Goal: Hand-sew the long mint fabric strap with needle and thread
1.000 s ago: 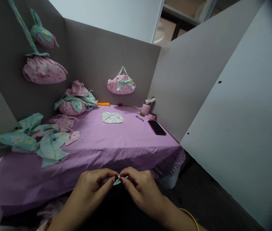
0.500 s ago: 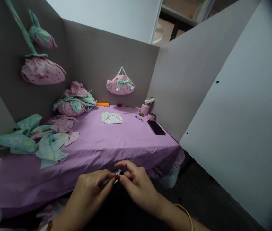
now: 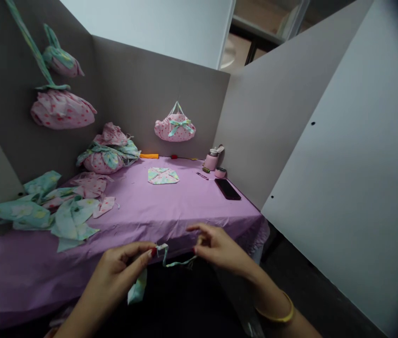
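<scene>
Near the front edge of the purple-covered table, my left hand (image 3: 124,265) pinches a narrow green patterned fabric strip (image 3: 179,263) between thumb and fingers. A wider end of green fabric (image 3: 137,287) hangs below that hand. My right hand (image 3: 216,246), wearing a yellow bangle, is closed on the other end of the strip, its index finger raised. Between the hands the strip sags slightly, with a small whitish end beside my left fingertips. A flat folded piece of pink and green fabric (image 3: 163,175) lies on the table beyond.
Green and pink cloth pieces (image 3: 74,213) and bundled pouches (image 3: 103,157) cover the purple table's (image 3: 170,204) left side. A phone (image 3: 227,189), pink bottle (image 3: 211,160) and small tin (image 3: 220,172) stand right. Pink pouches (image 3: 175,129) hang on grey partitions.
My hands have moved apart, the right one to the right and the left one to the left. The green strip now shows stretched between them, and more fabric hangs under my left hand.
</scene>
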A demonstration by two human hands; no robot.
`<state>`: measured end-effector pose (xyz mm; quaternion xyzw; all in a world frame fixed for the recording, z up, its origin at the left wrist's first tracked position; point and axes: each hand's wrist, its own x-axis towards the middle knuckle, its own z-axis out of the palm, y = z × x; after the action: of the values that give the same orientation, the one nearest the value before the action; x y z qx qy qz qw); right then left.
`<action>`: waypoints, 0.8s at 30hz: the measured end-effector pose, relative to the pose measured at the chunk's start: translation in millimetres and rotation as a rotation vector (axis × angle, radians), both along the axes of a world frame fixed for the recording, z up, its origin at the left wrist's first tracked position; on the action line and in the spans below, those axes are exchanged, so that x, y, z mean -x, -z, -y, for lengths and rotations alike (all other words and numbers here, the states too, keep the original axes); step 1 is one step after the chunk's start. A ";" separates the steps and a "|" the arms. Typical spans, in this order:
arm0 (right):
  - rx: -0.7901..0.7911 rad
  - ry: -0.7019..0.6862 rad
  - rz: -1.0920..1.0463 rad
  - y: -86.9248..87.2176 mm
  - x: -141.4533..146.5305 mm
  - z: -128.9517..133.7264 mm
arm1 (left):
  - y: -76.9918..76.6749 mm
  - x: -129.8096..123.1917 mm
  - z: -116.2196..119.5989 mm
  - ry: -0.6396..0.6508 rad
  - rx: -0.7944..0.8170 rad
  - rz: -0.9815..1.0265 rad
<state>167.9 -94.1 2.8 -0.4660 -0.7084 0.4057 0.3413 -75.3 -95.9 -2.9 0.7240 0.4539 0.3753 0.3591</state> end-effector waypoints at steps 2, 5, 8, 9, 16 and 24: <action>-0.035 0.194 -0.013 -1.1 -19.8 -6.3 | -0.7 6.4 -4.5 -0.019 0.024 0.012; -0.078 0.392 -0.138 -5.6 -43.5 -9.9 | -1.1 16.6 -11.3 -0.042 0.056 0.054; -0.141 0.509 -0.286 -12.8 -56.7 -6.4 | 0.5 25.7 -17.7 -0.093 0.073 0.080; -0.160 0.540 -0.334 -15.4 -58.8 -4.2 | 1.1 28.0 -19.7 -0.111 0.070 0.076; -0.235 0.609 -0.660 -31.1 -58.5 11.8 | 3.3 32.0 -29.1 -0.248 -0.031 -0.023; -0.325 0.631 -0.793 -38.8 -50.2 13.3 | 13.9 35.4 -33.2 -0.164 -0.010 0.006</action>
<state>218.1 -107.4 41.6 -0.4086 -0.4039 0.3134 0.7561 -110.7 -62.8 -16.8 0.6850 0.5085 0.4081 0.3249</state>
